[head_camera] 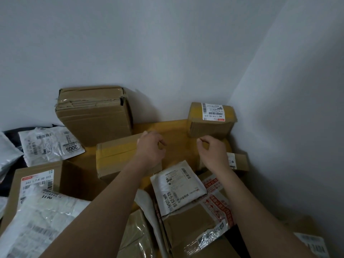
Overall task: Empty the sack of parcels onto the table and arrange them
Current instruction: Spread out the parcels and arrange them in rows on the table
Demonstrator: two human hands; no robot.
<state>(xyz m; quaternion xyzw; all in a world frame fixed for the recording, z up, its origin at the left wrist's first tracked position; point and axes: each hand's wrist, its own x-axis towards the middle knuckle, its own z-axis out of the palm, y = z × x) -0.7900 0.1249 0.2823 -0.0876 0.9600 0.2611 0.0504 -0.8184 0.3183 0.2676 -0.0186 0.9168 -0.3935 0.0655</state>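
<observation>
Both hands hovered over the table (173,127), loosely curled and holding nothing: the left hand (150,148) above a tape-wrapped box (115,155) whose long axis ran along the table's far edge, the right hand (212,151) just before a small labelled box (211,120) in the far right corner. A large flat carton (95,114) leaned at the far edge; white mailers (177,185) and boxes crowded the near side.

Parcels crowd the wooden table (173,127) in the corner — a battered brown carton (95,114) leaning at the back wall, a small labelled box (211,119) in the far right corner, and a tape-banded box (119,155) lying flat in the middle. Nearer lie white poly mailers (51,143) (177,187), a labelled carton (37,185) at left, and a box with red-printed tape (197,220) — overlapping, unsorted.
</observation>
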